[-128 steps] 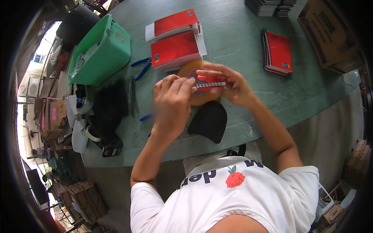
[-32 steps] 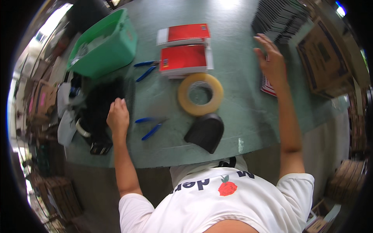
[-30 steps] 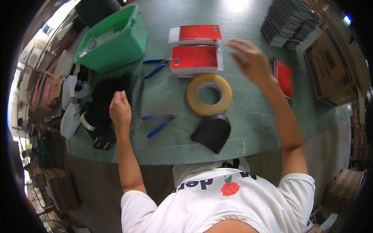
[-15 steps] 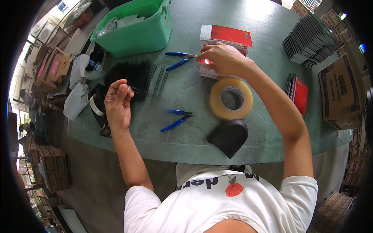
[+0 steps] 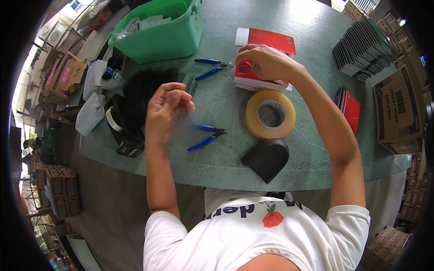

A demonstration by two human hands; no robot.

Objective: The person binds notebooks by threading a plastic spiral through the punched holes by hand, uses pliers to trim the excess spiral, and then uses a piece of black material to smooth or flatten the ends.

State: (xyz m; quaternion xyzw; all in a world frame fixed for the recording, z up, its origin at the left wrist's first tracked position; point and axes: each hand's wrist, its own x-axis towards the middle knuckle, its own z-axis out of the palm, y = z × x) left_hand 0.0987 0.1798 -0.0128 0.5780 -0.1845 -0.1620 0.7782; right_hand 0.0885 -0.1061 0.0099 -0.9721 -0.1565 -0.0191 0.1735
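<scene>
As your right grip [image 5: 272, 64] curls over the red pad [image 5: 244, 77], any pinch unclear, pickup seems underway; lift cleanly.

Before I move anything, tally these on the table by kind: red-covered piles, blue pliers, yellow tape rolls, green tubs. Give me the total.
Red-covered piles: 3
Blue pliers: 2
Yellow tape roll: 1
Green tub: 1
Total: 7
</scene>
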